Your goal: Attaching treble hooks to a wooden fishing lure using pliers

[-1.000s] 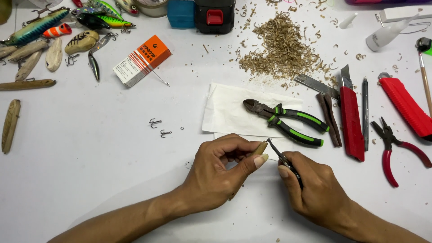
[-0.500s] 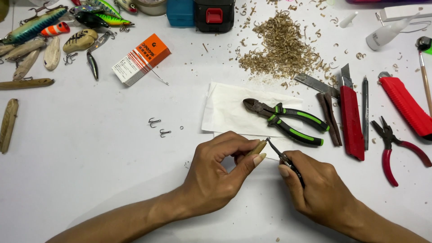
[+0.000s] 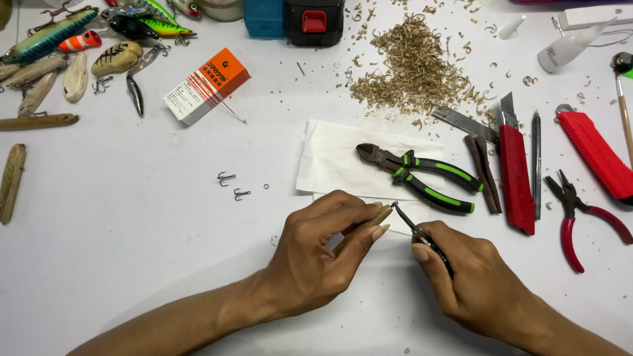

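Pinching a small wooden lure blank [image 3: 361,227] just below frame centre, left hand [image 3: 316,260] curled round it with thumb and fingers pressed on the wood. Gripping slim dark pliers [image 3: 422,236] in a closed fist, right hand [image 3: 471,283] at lower right, tips touching the blank's upper end. Just above, lying on a white tissue [image 3: 333,161]: green-handled cutters [image 3: 422,177]. Further right, a red knife [image 3: 515,178] and red pliers [image 3: 580,214]. Upper centre, wood shavings [image 3: 412,69]. Left of centre, two treble hooks [image 3: 232,186]; upper left, an orange box [image 3: 206,86] and painted lures [image 3: 79,33].
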